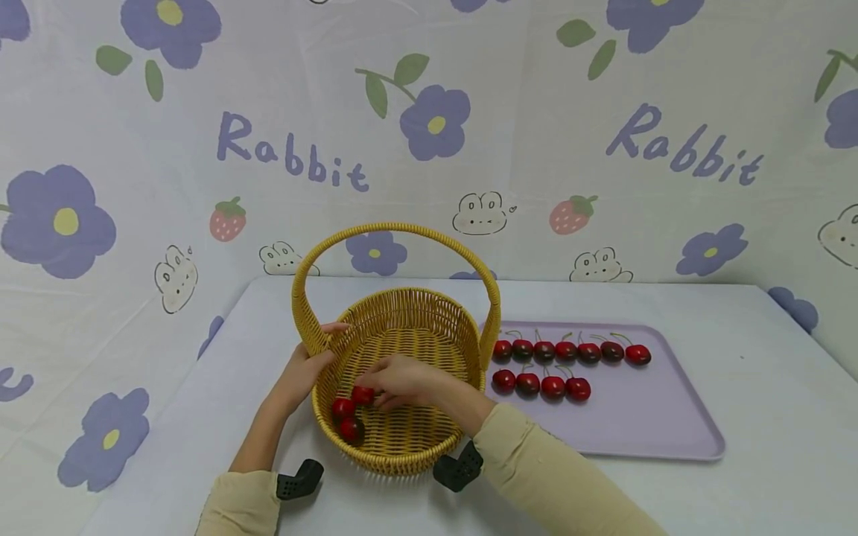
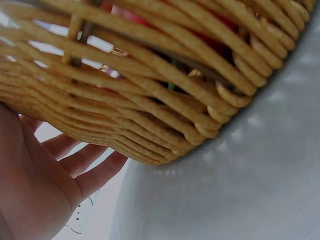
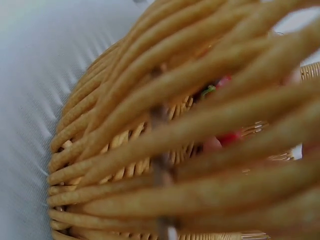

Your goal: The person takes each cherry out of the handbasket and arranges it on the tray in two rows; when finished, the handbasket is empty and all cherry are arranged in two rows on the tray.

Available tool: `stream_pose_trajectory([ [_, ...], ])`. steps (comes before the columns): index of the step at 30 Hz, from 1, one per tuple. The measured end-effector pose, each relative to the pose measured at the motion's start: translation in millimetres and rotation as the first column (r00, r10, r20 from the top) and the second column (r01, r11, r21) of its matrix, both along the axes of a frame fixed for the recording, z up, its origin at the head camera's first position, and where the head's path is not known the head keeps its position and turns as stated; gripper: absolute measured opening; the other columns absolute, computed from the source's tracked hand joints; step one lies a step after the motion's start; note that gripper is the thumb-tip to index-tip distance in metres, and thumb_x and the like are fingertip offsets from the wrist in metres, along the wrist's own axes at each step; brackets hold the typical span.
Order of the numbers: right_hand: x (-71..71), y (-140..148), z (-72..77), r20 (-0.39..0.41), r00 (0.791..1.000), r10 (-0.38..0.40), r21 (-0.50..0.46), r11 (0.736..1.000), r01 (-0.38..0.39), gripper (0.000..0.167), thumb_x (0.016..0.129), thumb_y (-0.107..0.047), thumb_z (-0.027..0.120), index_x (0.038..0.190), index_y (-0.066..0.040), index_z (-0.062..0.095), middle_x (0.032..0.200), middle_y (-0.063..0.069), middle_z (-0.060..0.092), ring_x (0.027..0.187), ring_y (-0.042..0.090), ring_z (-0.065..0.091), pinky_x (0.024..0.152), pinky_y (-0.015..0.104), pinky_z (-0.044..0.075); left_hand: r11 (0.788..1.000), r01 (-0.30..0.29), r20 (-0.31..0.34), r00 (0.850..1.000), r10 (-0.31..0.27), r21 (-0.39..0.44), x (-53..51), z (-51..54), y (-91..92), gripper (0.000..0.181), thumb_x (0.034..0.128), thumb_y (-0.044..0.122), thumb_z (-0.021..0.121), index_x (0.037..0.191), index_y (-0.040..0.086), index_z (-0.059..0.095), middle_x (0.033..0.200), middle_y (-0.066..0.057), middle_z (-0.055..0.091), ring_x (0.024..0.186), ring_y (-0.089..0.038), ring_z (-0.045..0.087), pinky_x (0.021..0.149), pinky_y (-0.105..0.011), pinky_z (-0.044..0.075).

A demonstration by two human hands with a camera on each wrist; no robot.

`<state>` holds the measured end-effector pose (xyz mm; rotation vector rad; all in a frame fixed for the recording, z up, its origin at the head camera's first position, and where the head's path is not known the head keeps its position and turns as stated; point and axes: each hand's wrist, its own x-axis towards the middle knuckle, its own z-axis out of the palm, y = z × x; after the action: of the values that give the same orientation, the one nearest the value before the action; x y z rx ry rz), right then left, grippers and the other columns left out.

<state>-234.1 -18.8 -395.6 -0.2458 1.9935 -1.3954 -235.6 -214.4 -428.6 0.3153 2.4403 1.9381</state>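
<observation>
A yellow wicker basket (image 1: pixel 398 465) with a tall arched handle stands at the middle of the table. My left hand (image 1: pixel 302 372) grips its left side by the foot of the handle, thumb at the rim; in the left wrist view the fingers of that hand (image 2: pixel 45 175) lie along the outer wall. My right hand (image 1: pixel 405 380) reaches down inside the basket and pinches a red cherry (image 1: pixel 363 395) at the fingertips. Beside that one lie a second cherry (image 1: pixel 343 408) and a darker cherry (image 1: pixel 351 429), against the basket's left wall. Weave blocks most of the right wrist view.
A lilac tray (image 1: pixel 657 424) lies right of the basket, its left edge partly hidden behind it. On it are a back row of cherries (image 1: pixel 566 351) with stems and a shorter front row (image 1: pixel 553 388). A printed cloth (image 1: pixel 415 179) hangs behind the white table (image 1: pixel 771 357).
</observation>
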Motion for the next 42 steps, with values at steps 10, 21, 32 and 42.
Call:
stream_pose_trajectory([
  [10, 1.6, -4.5, 0.0, -0.046, 0.998, 0.044, 0.049, 0.998, -0.041, 0.025, 0.093, -0.015, 0.062, 0.110, 0.003, 0.062, 0.093, 0.007, 0.061, 0.078, 0.021, 0.059, 0.077, 0.035, 0.053, 1.000, -0.005, 0.004, 1.000, 0.005, 0.004, 0.2, -0.8, -1.8, 0.046, 0.0885, -0.002, 0.041, 0.134, 0.002, 0.047, 0.143, -0.017, 0.041, 0.131, -0.035, 0.036, 0.102, -0.050, 0.028],
  [21, 2.9, -10.6, -3.4, -0.140, 0.989, 0.048, 0.132, 0.991, -0.030, 0.020, 0.086, -0.012, 0.069, 0.102, -0.001, 0.061, 0.083, 0.007, 0.058, 0.069, 0.017, 0.056, 0.066, 0.032, 0.054, 1.000, -0.003, -0.004, 1.000, 0.003, 0.006, 1.2, -1.5, -2.9, 0.048, 0.0876, -0.003, 0.040, 0.135, 0.002, 0.046, 0.142, -0.018, 0.041, 0.129, -0.036, 0.038, 0.102, -0.050, 0.028],
  [32, -2.2, -1.4, -3.8, -0.189, 0.980, 0.057, 0.137, 0.990, -0.031, 0.018, 0.085, -0.008, 0.071, 0.099, 0.002, 0.065, 0.082, 0.008, 0.064, 0.076, 0.024, 0.066, 0.069, 0.034, 0.054, 1.000, 0.002, -0.012, 1.000, -0.002, 0.004, 0.2, -0.8, -2.0, 0.047, 0.0878, -0.004, 0.040, 0.134, 0.000, 0.046, 0.143, -0.018, 0.040, 0.134, -0.035, 0.031, 0.105, -0.054, 0.024],
  [42, -11.4, 24.8, 2.2, -0.148, 0.988, 0.053, 0.057, 0.997, -0.045, 0.032, 0.089, -0.009, 0.066, 0.118, 0.003, 0.061, 0.090, 0.010, 0.067, 0.083, 0.026, 0.068, 0.074, 0.034, 0.054, 1.000, 0.007, -0.023, 1.000, -0.007, 0.000, 0.0, -1.9, -1.4, 0.047, 0.0881, -0.005, 0.040, 0.134, 0.000, 0.047, 0.142, -0.019, 0.042, 0.135, -0.034, 0.031, 0.105, -0.053, 0.023],
])
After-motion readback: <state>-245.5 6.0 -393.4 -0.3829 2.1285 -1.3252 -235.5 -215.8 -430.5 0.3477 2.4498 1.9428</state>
